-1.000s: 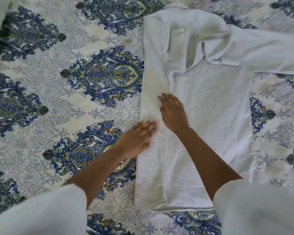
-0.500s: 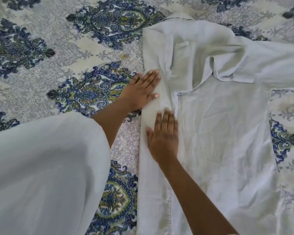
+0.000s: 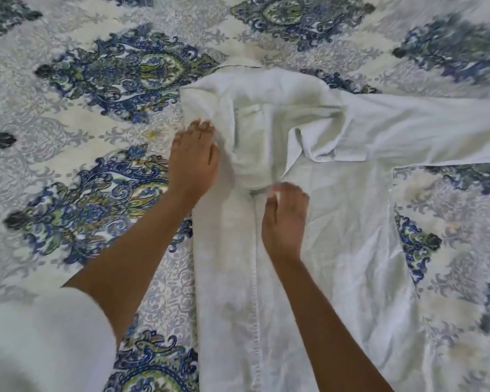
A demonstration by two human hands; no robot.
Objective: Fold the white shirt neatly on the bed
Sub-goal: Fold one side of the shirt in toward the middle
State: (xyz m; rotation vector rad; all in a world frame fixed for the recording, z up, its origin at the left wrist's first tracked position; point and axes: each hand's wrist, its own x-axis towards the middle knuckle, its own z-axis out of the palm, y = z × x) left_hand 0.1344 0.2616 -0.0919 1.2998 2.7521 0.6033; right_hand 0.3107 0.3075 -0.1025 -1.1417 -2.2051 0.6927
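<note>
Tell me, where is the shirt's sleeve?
In the head view, the sleeve stretches toward the right edge across the patterned bedspread, above and right of the right hand.

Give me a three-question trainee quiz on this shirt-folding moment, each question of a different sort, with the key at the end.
1. True or false: the left hand rests on the white shirt.
2. Multiple choice: the spread-out sleeve stretches toward A) the person's right, B) the person's left, C) the person's body.
3. Fill in: the bedspread shows ___ and green ornaments on a pale ground.
Key: 1 true; 2 A; 3 blue.
</note>
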